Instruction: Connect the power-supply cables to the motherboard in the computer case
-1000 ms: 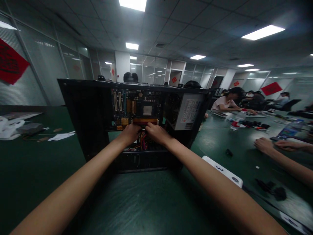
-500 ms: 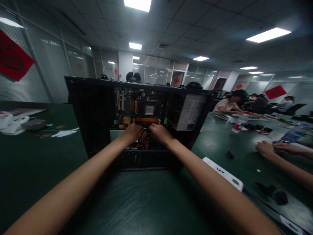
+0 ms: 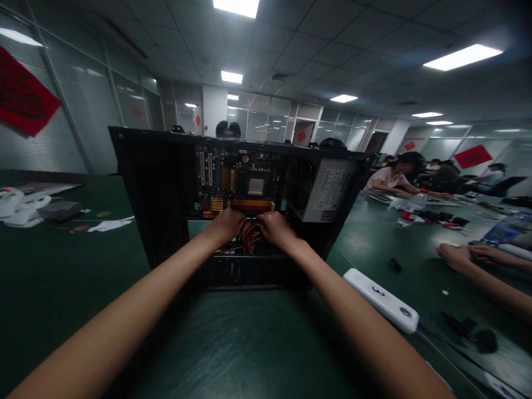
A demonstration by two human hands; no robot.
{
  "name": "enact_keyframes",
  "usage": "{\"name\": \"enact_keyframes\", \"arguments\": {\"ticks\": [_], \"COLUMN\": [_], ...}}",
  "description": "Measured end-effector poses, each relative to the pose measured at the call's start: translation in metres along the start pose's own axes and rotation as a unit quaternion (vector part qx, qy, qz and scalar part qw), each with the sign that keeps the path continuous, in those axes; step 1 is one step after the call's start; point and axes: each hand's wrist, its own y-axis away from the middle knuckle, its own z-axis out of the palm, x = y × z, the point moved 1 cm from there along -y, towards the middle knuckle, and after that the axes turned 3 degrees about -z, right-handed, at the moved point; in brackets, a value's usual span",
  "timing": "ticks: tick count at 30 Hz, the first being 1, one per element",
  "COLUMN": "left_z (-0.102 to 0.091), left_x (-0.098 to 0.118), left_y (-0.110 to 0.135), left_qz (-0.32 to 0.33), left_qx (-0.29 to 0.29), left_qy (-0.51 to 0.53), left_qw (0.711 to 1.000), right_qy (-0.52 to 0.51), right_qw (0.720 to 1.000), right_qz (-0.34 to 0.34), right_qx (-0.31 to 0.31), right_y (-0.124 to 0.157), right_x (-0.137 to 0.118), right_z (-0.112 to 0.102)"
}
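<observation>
A black computer case [image 3: 153,183] stands open towards me, its motherboard [image 3: 238,172] facing out. My left hand [image 3: 229,223] is closed at the lower left end of the orange and red memory slots [image 3: 253,205]. Curled at their right end is my right hand [image 3: 277,226]. Both hands' fingertips are hidden, so what they grip cannot be made out. Coloured cables [image 3: 250,237] hang between the two hands. On the right inside the case sits a silver power supply [image 3: 328,191] with a fan.
Right of the case lies a white power strip [image 3: 382,299] on the green table [image 3: 208,343]. Beyond it are a bottle [image 3: 410,210], dark small parts and another person's hands [image 3: 461,256]. White bags [image 3: 25,206] and a grey box [image 3: 59,209] lie at the left.
My right hand has shifted slightly right and down along the slots. The left hand stays almost in place. The view has moved a little.
</observation>
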Motion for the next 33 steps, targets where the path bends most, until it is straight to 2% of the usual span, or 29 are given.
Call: {"name": "enact_keyframes", "arguments": {"ticks": [7, 14, 25, 33], "left_z": [0.004, 0.0025, 0.0011, 0.0069], "left_x": [-0.0006, 0.0013, -0.0056, -0.0042], "left_y": [-0.0019, -0.0004, 0.0043, -0.0007], "left_qz": [0.004, -0.003, 0.007, -0.014], "left_qx": [0.003, 0.01, 0.008, 0.029], "left_qy": [0.004, 0.01, 0.034, 0.027], "left_qw": [1.0, 1.0, 0.999, 0.999], "right_qy": [0.037, 0.037, 0.01, 0.013], "right_qw": [0.998, 0.997, 0.998, 0.997], "right_qz": [0.042, 0.067, 0.068, 0.071], "right_qx": [-0.026, -0.007, -0.015, -0.016], "right_y": [-0.0034, -0.0027, 0.0008, -0.0006], "right_x": [-0.0016, -0.0009, -0.0013, -0.0003], "right_z": [-0.0003, 0.0006, 0.0023, 0.0048]}}
